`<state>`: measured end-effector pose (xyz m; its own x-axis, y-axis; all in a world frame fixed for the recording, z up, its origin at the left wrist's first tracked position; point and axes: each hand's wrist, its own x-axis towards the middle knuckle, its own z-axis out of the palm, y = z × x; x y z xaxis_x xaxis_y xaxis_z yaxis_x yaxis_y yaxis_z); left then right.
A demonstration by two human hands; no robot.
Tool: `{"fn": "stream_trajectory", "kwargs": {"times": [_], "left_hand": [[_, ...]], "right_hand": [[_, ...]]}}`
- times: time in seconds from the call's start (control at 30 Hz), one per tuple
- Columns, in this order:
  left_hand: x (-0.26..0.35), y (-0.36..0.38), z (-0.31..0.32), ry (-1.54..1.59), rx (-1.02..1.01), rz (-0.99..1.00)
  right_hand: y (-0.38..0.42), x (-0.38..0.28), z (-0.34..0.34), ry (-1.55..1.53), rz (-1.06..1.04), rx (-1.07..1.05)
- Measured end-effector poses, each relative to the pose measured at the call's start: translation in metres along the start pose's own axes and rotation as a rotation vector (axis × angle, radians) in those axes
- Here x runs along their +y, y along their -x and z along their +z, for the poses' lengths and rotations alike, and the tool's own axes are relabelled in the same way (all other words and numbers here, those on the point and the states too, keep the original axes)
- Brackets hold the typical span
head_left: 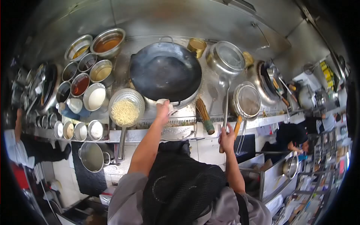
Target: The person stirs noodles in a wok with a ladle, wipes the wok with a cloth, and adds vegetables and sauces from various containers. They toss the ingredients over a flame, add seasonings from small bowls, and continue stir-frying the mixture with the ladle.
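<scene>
A large dark wok sits on the burner, its inside dark with a faint haze over it. My left hand is closed round its near handle through a folded white cloth. On the right, my right hand grips the long handle of a metal ladle, whose bowl end points away from me. Beside that hand are an orange handle and a round mesh strainer. Pale noodles lie in a perforated scoop left of the wok.
A bamboo brush lies between the wok and ladle. Behind it stand a tin can and a steel pot. Sauce and seasoning bowls crowd the left. A two-handled pot is below. Other people stand at both sides.
</scene>
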<state>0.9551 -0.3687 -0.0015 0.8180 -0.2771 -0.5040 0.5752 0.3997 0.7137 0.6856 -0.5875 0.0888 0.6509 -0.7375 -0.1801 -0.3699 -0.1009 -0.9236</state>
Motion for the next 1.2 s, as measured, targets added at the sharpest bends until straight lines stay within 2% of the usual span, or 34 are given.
{"fn": "stream_trajectory", "kwargs": {"times": [0.1, 0.17, 0.23, 0.3, 0.37, 0.43, 0.47, 0.53, 0.57, 0.6, 0.63, 0.67, 0.7, 0.73, 0.77, 0.8, 0.83, 0.87, 0.93, 0.97, 1.03, 1.1, 1.2], "left_hand": [[0.009, 0.017, 0.001, -0.065, 0.053, -0.038], [0.017, 0.032, -0.003, -0.01, -0.119, 0.083], [0.019, 0.047, -0.006, 0.028, -0.031, 0.059], [0.014, 0.048, -0.033, 0.048, -0.067, -0.01], [0.019, 0.063, -0.038, 0.038, -0.035, 0.025], [0.024, 0.069, -0.031, 0.069, 0.018, -0.007], [0.026, 0.071, -0.025, 0.104, 0.07, -0.046], [0.022, 0.067, 0.0, 0.138, 0.03, -0.001], [0.022, 0.066, 0.008, 0.175, -0.011, 0.041], [0.006, 0.038, -0.004, 0.208, -0.052, 0.029], [0.004, 0.031, 0.007, 0.203, -0.023, 0.105], [0.011, 0.033, 0.02, 0.073, 0.161, 0.052], [0.007, 0.02, 0.016, 0.063, 0.161, 0.052], [0.006, 0.018, 0.021, 0.075, 0.198, 0.077], [0.009, 0.02, 0.025, -0.015, 0.268, 0.031], [-0.006, 0.013, 0.017, -0.168, 0.243, 0.172], [-0.024, -0.006, 0.006, -0.488, 0.354, 0.298], [-0.063, -0.055, -0.029, -0.414, 0.401, 0.408], [-0.026, -0.014, 0.012, -0.701, 0.646, 0.381], [-0.018, -0.004, 0.018, -0.581, 0.639, 0.294], [-0.013, -0.004, 0.016, -0.427, 0.571, 0.304], [-0.011, 0.003, 0.024, -0.41, 0.568, 0.257], [-0.007, 0.009, 0.028, -0.416, 0.585, 0.232]], "right_hand": [[-0.056, -0.024, -0.006, 0.017, -0.15, 0.029], [-0.115, -0.038, -0.017, 0.056, -0.141, 0.066], [-0.178, -0.063, -0.025, 0.088, -0.117, 0.085], [-0.257, -0.064, -0.033, 0.159, -0.153, 0.091], [-0.316, -0.079, -0.03, 0.23, -0.183, 0.1], [-0.347, -0.092, -0.025, 0.116, 0.005, -0.078], [-0.356, -0.095, -0.027, 0.113, 0.0, -0.086], [-0.371, -0.102, -0.031, -0.76, 0.303, -0.339], [-0.375, -0.11, -0.029, -1.188, 0.466, -0.47], [-0.368, -0.11, -0.035, -1.194, 0.382, -0.478], [-0.361, -0.111, -0.045, -1.231, 0.353, -0.551], [-0.351, -0.113, -0.053, -1.267, 0.33, -0.631], [-0.33, -0.128, -0.061, -1.271, 0.4, -0.586], [-0.318, -0.129, -0.071, -1.044, 0.19, -0.526], [-0.289, -0.141, -0.082, -0.978, 0.111, -0.445], [-0.275, -0.146, -0.089, -0.905, 0.065, -0.462], [-0.257, -0.149, -0.098, -0.891, 0.093, -0.515], [-0.243, -0.153, -0.105, -0.895, 0.147, -0.59], [-0.224, -0.161, -0.123, -0.969, 0.371, -0.713], [-0.216, -0.167, -0.131, -1.006, 0.521, -0.748], [-0.2, -0.174, -0.138, -1.079, 0.757, -0.722], [-0.21, -0.163, -0.142, -0.736, 0.688, -1.033], [-0.198, -0.143, -0.125, -0.545, 0.635, -1.019]]}}
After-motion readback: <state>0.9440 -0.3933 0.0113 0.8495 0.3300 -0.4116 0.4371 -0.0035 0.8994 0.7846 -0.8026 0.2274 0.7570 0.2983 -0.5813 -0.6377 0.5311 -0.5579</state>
